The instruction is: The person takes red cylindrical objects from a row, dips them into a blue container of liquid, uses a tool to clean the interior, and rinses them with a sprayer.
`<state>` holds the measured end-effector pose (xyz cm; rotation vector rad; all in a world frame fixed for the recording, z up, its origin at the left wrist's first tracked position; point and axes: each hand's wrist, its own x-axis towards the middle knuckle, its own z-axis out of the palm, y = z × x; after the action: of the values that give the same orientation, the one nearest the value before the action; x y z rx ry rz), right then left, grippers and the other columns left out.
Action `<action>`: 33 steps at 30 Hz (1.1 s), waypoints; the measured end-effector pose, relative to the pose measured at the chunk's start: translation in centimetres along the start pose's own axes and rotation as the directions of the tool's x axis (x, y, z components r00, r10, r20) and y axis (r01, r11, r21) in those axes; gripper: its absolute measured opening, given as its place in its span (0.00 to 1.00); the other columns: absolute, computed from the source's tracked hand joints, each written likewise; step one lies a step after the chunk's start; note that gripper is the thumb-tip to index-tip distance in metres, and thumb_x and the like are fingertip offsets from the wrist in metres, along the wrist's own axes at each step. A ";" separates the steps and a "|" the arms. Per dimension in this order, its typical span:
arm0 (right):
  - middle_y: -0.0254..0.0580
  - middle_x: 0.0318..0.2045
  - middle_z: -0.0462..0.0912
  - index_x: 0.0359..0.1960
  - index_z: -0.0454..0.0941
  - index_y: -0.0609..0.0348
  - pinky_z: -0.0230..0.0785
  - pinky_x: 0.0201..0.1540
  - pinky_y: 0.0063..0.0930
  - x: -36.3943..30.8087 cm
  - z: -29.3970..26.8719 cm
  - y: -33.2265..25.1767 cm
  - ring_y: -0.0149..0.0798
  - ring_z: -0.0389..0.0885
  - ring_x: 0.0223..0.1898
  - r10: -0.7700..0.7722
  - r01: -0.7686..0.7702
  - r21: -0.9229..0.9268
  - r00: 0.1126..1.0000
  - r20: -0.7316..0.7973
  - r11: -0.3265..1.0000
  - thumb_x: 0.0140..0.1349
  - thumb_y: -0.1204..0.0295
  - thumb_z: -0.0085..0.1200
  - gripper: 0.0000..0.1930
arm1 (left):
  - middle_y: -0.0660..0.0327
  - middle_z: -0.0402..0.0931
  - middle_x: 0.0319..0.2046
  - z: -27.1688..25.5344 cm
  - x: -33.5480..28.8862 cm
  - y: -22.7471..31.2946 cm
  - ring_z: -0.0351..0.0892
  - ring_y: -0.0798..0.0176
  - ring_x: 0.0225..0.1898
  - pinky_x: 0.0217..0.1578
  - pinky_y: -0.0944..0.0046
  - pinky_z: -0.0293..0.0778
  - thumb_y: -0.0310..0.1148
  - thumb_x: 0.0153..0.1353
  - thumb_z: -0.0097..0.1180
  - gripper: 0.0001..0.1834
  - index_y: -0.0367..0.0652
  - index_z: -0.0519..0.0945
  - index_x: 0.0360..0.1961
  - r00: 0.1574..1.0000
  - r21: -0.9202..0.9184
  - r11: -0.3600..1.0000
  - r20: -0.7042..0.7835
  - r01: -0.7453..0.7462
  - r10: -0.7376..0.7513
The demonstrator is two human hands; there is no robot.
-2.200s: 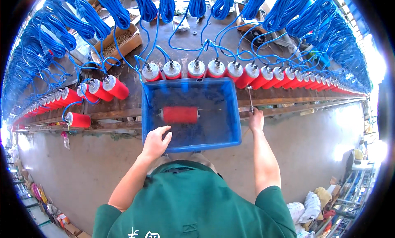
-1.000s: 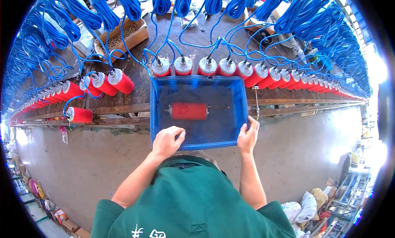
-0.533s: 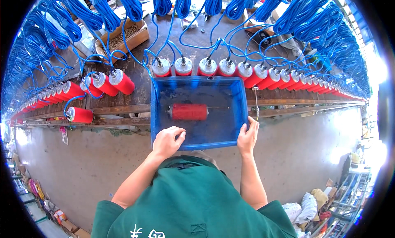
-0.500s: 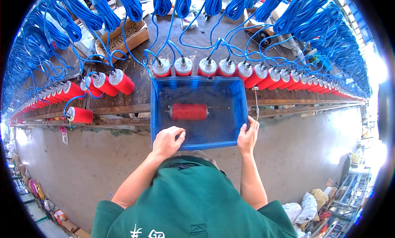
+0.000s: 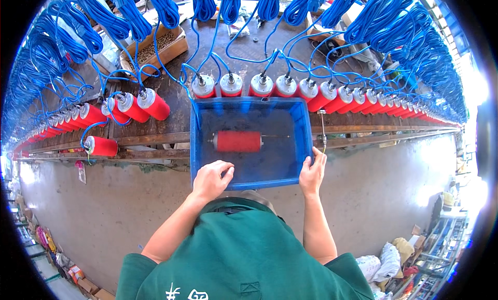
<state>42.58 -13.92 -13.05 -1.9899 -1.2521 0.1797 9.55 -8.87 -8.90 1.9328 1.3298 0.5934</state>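
Note:
A blue plastic tub (image 5: 249, 185) stands in front of me, with dark liquid in it. In it a red cylinder (image 5: 238, 142) lies on its side, a thin rod sticking out of its right end and a small fitting at its left. My left hand (image 5: 212, 178) is closed at the tub's near left corner, fingers curled over the rim and partly hidden. At the near right corner my right hand (image 5: 312, 173) grips the rim between thumb and fingers. Just beyond those fingertips hangs a slim metal fitting (image 5: 323, 129) with a thin yellowish line below it.
Red cylinders with metal caps (image 5: 231, 85) stand in a long row along the bench (image 5: 228, 46), joined to hanging coils of blue cable (image 5: 270, 4). One cylinder (image 5: 101, 145) lies over the bench's left front edge. A carton (image 5: 174, 47) of small parts sits behind.

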 end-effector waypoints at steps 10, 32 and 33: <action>0.56 0.53 0.78 0.62 0.75 0.63 0.72 0.64 0.47 0.0 -0.1 -0.4 0.58 0.79 0.57 0.003 -0.003 -0.014 1.000 -0.005 1.000 0.73 0.77 0.52 0.17 | 0.51 0.89 0.41 0.2 0.1 -0.3 0.89 0.47 0.41 0.43 0.55 0.83 0.36 0.69 0.62 0.13 0.39 0.90 0.46 1.000 -0.001 1.000 -0.004 -0.006 0.006; 0.55 0.54 0.78 0.62 0.74 0.63 0.72 0.64 0.44 0.0 -0.2 -0.6 0.56 0.79 0.58 0.013 -0.013 -0.008 1.000 -0.005 1.000 0.74 0.77 0.52 0.17 | 0.51 0.88 0.40 0.0 0.1 0.2 0.88 0.48 0.38 0.41 0.55 0.82 0.36 0.70 0.62 0.12 0.38 0.89 0.46 1.000 0.015 1.000 0.006 -0.010 0.009; 0.55 0.54 0.78 0.62 0.75 0.63 0.73 0.63 0.45 0.0 -0.2 -0.7 0.58 0.79 0.57 0.007 -0.008 -0.001 1.000 -0.013 1.000 0.73 0.78 0.52 0.17 | 0.51 0.88 0.40 0.0 0.1 0.1 0.88 0.48 0.38 0.40 0.55 0.82 0.36 0.70 0.62 0.12 0.38 0.89 0.46 1.000 0.011 1.000 0.005 -0.006 0.006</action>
<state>42.22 -13.85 -12.48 -1.9936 -1.2369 0.1699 9.71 -8.79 -8.82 1.9467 1.3268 0.5850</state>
